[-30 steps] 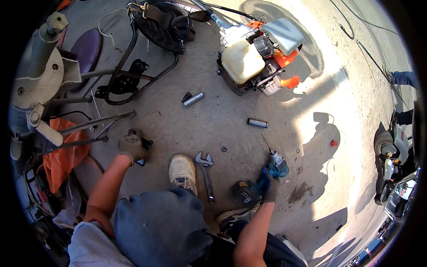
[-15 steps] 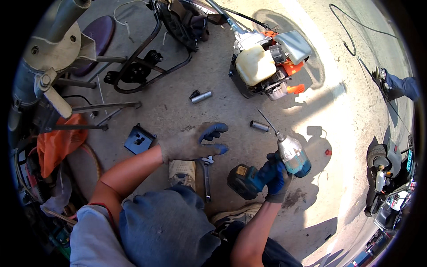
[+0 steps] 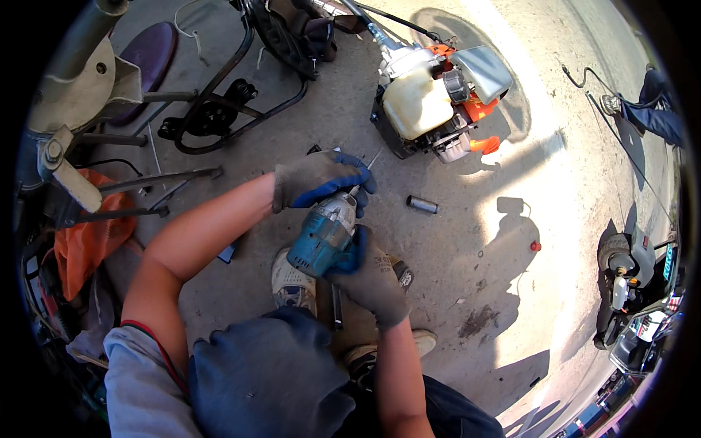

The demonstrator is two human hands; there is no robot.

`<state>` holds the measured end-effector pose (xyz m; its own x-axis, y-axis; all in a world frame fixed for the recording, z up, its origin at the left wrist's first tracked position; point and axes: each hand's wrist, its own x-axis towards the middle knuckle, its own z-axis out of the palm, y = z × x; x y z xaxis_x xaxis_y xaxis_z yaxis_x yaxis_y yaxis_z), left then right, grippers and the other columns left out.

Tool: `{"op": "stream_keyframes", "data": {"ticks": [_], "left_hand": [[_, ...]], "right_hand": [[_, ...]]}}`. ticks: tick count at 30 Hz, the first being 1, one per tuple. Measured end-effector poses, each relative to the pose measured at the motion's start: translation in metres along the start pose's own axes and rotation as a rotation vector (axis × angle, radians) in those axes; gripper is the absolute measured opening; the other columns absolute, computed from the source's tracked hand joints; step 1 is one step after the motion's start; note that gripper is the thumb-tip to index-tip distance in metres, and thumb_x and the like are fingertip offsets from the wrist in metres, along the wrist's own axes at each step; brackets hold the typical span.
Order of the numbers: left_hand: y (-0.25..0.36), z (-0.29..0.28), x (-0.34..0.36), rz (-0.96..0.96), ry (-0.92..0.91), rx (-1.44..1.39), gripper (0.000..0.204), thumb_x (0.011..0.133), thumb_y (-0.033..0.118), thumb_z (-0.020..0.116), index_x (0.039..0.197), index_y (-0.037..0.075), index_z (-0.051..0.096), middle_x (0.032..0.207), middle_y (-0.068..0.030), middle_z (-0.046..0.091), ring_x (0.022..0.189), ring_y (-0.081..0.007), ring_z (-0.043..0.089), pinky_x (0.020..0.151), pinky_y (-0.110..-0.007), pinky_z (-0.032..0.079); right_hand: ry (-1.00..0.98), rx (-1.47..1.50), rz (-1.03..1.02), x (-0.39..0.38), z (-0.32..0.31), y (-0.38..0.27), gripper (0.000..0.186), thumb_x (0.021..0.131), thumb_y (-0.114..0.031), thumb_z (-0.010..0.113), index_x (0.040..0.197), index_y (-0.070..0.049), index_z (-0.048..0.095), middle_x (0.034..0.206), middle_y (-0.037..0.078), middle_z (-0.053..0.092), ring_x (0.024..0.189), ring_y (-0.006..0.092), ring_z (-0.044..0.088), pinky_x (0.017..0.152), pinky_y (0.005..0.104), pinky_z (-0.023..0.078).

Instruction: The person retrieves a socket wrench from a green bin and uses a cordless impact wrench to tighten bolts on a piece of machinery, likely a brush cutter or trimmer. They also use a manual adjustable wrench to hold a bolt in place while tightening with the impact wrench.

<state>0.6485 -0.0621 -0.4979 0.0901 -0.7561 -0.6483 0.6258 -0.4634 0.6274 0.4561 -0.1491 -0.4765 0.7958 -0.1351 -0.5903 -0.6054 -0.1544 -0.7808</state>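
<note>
My right hand (image 3: pixel 374 283), in a grey and blue work glove, is wrapped round the handle of a teal cordless impact driver (image 3: pixel 321 237). The driver's nose points up and to the right, with a long thin bit (image 3: pixel 374 158) sticking out. My left hand (image 3: pixel 314 182), gloved alike, has its fingers closed round the bit just ahead of the chuck. Part of the battery (image 3: pixel 401 274) shows beyond my right hand. A wrench (image 3: pixel 336 306) lies beneath, its head hidden by the driver. To the right of the bit a metal socket (image 3: pixel 422 204) rests on the concrete.
A small engine (image 3: pixel 420 106) with a whitish tank stands ahead. At far left are a black tubular frame (image 3: pixel 274 124), a metal stand (image 3: pixel 77 80), a purple disc (image 3: pixel 150 62) and an orange bag (image 3: pixel 91 237). Another person's leg (image 3: pixel 646 113) and a wheeled machine (image 3: pixel 635 277) are at right.
My right hand has swung the impact driver leftward, in front of me. My left hand, open and empty before, has moved up and closed on the bit. The other person's foot has shifted.
</note>
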Motion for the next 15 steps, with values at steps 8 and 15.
{"op": "stream_keyframes", "data": {"ticks": [8,15], "left_hand": [[0.007,0.002,0.041,0.027,-0.006,0.540,0.026,0.095,0.021,0.048,0.101,0.004,0.066,0.082,-0.0049,0.070,0.076,-0.0113,0.065,0.072,-0.027,0.050],[0.023,-0.002,0.053,0.038,0.017,0.589,0.024,0.094,0.021,0.050,0.101,0.005,0.067,0.082,-0.0040,0.070,0.076,-0.0117,0.065,0.074,-0.028,0.050]], "right_hand": [[0.269,-0.099,0.085,0.027,0.036,0.016,0.068,0.073,-0.028,0.077,0.127,-0.001,0.044,0.109,0.024,0.065,0.101,0.0409,0.064,0.085,0.0464,0.051],[0.299,-0.105,0.146,0.041,0.025,0.002,0.064,0.074,-0.028,0.074,0.125,-0.001,0.046,0.104,0.024,0.066,0.098,0.0411,0.065,0.083,0.0471,0.051]]}}
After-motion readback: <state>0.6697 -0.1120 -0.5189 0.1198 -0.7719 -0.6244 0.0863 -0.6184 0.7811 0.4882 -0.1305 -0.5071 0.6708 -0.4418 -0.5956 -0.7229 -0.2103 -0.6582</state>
